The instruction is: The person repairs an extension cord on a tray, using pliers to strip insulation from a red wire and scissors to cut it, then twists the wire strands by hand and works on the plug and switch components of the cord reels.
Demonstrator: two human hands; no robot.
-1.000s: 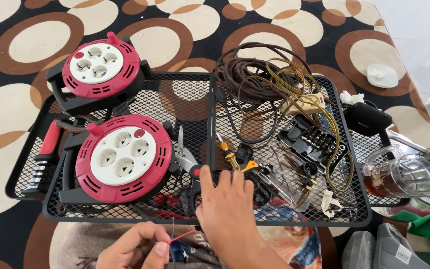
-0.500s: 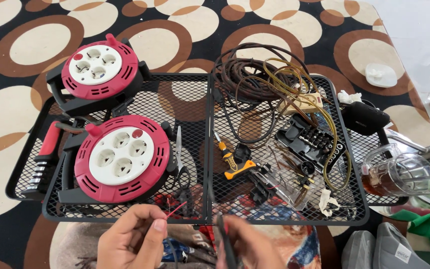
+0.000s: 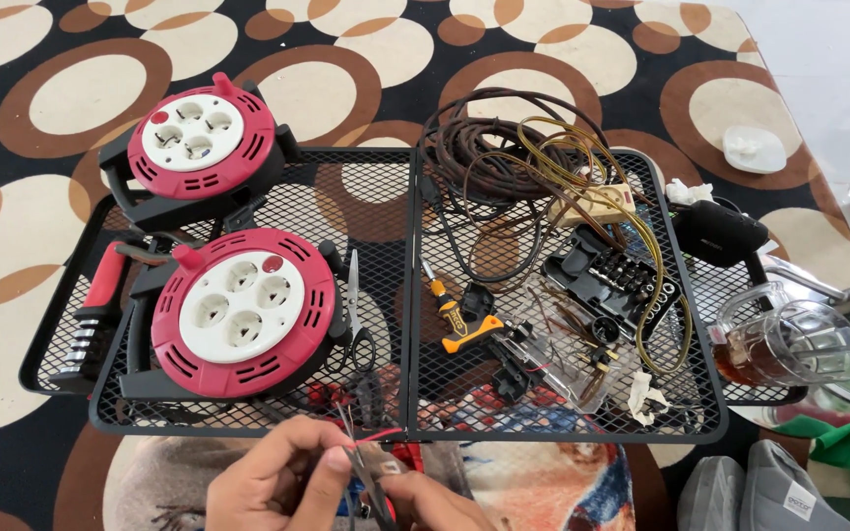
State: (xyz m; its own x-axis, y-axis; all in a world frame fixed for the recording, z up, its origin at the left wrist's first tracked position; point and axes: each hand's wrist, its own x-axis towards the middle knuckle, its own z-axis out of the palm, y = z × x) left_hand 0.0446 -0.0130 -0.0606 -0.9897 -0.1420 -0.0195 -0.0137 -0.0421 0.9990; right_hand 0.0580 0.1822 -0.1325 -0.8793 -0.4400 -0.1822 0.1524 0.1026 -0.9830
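Two hands are kept together below the rack's (image 3: 410, 295) near edge: a red wire (image 3: 378, 435) is pinched by the left hand (image 3: 282, 477), a dark tool (image 3: 371, 482) gripped by the right hand (image 3: 435, 501).

Small white label with dark print (image 3: 801, 502) on a grey shoe at bottom right, clear plastic blister pack (image 3: 553, 359) lying on the mesh table beside the orange screwdriver, no signs or screens

On the mesh tabletop (image 3: 386, 197), two cable reels (image 3: 240, 313) lie left, scissors (image 3: 356, 320) just right of the near one, a screwdriver (image 3: 453, 317) mid-right, coiled cables (image 3: 504, 147) far right, both hands (image 3: 287, 482) at the near edge.
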